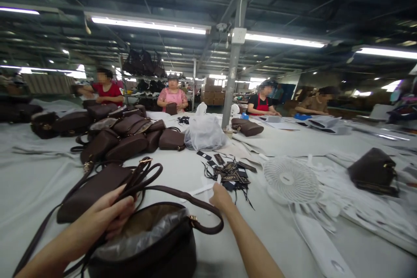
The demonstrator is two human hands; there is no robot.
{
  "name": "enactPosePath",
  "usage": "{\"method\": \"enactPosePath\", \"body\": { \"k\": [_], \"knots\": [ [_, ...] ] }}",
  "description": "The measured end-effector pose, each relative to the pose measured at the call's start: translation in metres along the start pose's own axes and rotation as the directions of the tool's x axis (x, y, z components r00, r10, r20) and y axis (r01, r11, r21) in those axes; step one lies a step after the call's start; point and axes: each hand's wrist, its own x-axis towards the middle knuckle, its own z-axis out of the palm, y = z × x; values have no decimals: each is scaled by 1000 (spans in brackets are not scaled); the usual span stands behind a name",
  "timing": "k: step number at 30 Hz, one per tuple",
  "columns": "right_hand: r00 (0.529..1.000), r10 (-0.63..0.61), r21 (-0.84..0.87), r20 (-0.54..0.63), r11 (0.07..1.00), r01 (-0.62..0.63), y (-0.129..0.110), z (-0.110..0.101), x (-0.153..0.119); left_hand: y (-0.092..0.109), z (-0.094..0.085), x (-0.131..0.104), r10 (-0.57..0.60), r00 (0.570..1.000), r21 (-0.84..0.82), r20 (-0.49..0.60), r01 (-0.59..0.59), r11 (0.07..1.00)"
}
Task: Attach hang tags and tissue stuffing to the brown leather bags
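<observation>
A dark brown handbag (169, 243) stands unzipped in front of me, clear plastic lining (143, 234) showing inside. My left hand (114, 213) is closed around its dark straps (140, 180) on the left side of the opening. The looped handle (208, 223) arches out to the right. Beyond that handle, my right hand (223, 197) is closed on a thin white strip (202, 190) with a jagged-looking edge. Its fingertips are partly hidden. Just past this hand lies a pile of black hang tags (231, 173) with cords. Another brown handbag (94, 189) lies behind my left hand.
A heap of brown handbags (127, 139) covers the table's far left. A white bundle of plastic (205, 132) sits near the post (232, 74). To the right are a white fan (289, 180) and a dark bag (373, 171). Several people work across the table.
</observation>
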Motion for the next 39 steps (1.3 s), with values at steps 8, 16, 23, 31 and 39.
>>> {"method": "enactPosePath", "body": {
  "k": [8,16,23,31,39],
  "knots": [
    [998,-53,533,-37,844,65,31,-44,-32,-10,0,4,21,1000,-32,-1,-21,999],
    [981,-151,797,-119,575,185,-2,-98,-101,12,16,-7,65,998,60,18,-66,996],
    [968,-137,588,-212,773,238,-33,-122,-135,15,21,-14,132,991,148,10,-132,980],
    [889,-381,207,-254,877,435,-77,-131,-182,14,14,-20,229,971,100,63,-235,967],
    [928,-355,451,109,850,272,-150,-78,-210,20,23,-24,304,948,7,90,-306,952]
  ]
}}
